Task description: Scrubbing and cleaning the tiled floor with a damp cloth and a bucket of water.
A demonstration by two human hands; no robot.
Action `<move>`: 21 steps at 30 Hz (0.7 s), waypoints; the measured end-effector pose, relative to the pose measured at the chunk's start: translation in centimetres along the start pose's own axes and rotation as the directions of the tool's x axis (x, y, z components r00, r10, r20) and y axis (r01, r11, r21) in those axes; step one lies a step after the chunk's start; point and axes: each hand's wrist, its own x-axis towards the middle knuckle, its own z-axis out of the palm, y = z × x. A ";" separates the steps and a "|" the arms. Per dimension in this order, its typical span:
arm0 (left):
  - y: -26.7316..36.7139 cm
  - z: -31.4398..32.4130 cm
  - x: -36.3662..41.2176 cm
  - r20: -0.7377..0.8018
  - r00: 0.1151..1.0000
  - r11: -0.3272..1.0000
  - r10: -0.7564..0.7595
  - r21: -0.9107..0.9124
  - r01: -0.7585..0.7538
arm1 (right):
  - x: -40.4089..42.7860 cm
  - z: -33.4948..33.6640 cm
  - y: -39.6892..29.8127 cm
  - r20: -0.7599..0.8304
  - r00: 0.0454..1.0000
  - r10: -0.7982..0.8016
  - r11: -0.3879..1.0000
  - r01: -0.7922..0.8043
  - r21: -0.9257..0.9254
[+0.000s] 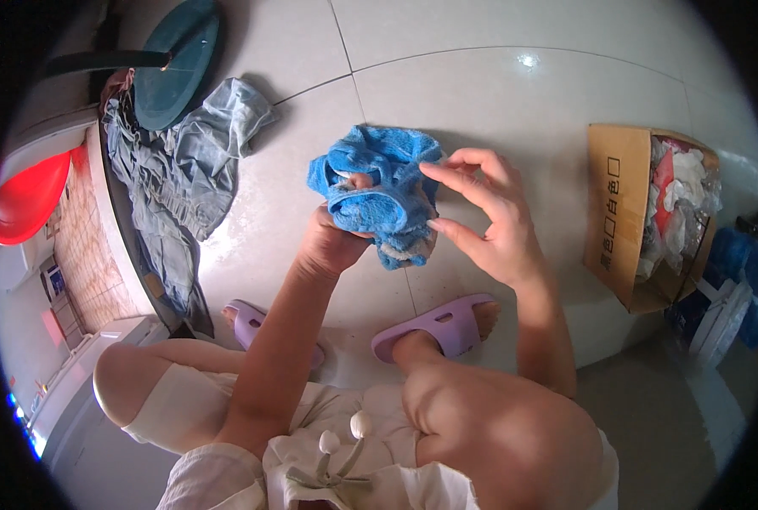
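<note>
My left hand (335, 236) grips a bundled blue terry cloth (379, 213) from below and holds it up in front of me. A fingertip shows through a gap in its folds, and whitish patches appear along the lower right of the bundle. My right hand (490, 213) is beside the cloth's right edge, thumb and forefinger spread apart and curved towards it. Those fingertips come very close to the fabric; whether they touch it I cannot tell. Nothing is held between them.
Grey crumpled trousers (175, 172) lie on the tiled floor at left, by a dark green round base (178, 70). A cardboard box (618, 210) bearing writing holds plastic bags at right. A red basin (31, 201) is at far left. Purple slippers (443, 328) are on my feet.
</note>
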 end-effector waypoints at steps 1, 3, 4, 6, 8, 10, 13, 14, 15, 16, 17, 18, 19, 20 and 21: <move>-0.2 0.5 -0.1 0.008 1.000 0.999 0.017 0.033 -0.017 | 0.1 0.2 -0.1 0.000 1.000 -0.001 1.000 0.001 0.002; -0.5 0.2 -0.1 -0.006 1.000 0.999 -0.008 0.034 0.008 | 0.7 0.4 -0.8 0.039 0.998 -0.056 0.998 0.056 -0.012; -0.6 0.0 0.0 -0.019 0.999 0.999 -0.034 0.034 0.035 | 1.0 0.7 -1.3 -0.013 0.998 -0.067 0.997 0.066 -0.036; -0.6 -0.4 0.3 0.140 0.990 0.998 -0.021 0.059 0.013 | 1.1 0.6 -0.6 0.003 0.994 -0.110 0.992 0.110 -0.060; -0.7 -1.0 0.4 0.249 0.968 0.996 -0.036 0.085 0.015 | 1.1 -0.3 -0.9 -0.025 0.992 -0.126 0.990 0.124 -0.070; -0.3 0.0 0.0 0.206 0.978 0.997 -0.017 0.076 0.001 | 0.4 -2.0 -0.6 -0.151 0.988 -0.036 0.999 0.034 -0.017; 0.0 1.7 -0.3 0.132 0.989 0.995 0.067 0.060 -0.076 | -1.2 -5.8 0.1 -0.423 0.830 0.363 0.885 -0.165 0.436; 0.2 1.0 -0.2 0.156 0.980 0.988 0.121 0.076 -0.134 | -1.6 -6.7 0.9 -0.425 0.833 0.354 0.891 -0.163 0.423; 0.0 0.5 0.2 0.193 0.967 0.981 0.166 0.069 -0.182 | -2.4 -8.1 1.5 -0.478 0.794 0.375 0.850 -0.090 0.518; 0.1 -0.3 0.9 0.250 0.960 0.986 0.129 0.072 -0.152 | -3.2 -9.5 1.9 -0.525 0.751 0.400 0.801 -0.008 0.598; 0.7 -1.5 0.8 0.153 0.984 0.983 0.096 0.142 -0.118 | -3.5 -9.9 2.0 -0.532 0.752 0.390 0.812 -0.009 0.583; 1.4 -1.9 0.3 0.100 0.990 0.983 0.099 0.144 -0.113 | -3.6 -10.2 1.9 -0.556 0.718 0.418 0.793 0.011 0.610; 1.6 -1.2 0.0 0.047 0.994 0.984 0.100 0.145 -0.106 | -3.9 -10.5 2.0 -0.579 0.682 0.447 0.773 0.031 0.633; 1.6 -0.4 -0.5 -0.040 0.991 0.981 0.127 0.156 -0.119 | -4.3 -10.9 2.0 -0.584 0.685 0.435 0.786 0.027 0.618; 1.3 0.9 -0.4 -0.118 0.982 0.980 0.144 0.157 -0.125 | -4.7 -11.9 1.6 -0.595 0.685 0.421 0.806 0.018 0.591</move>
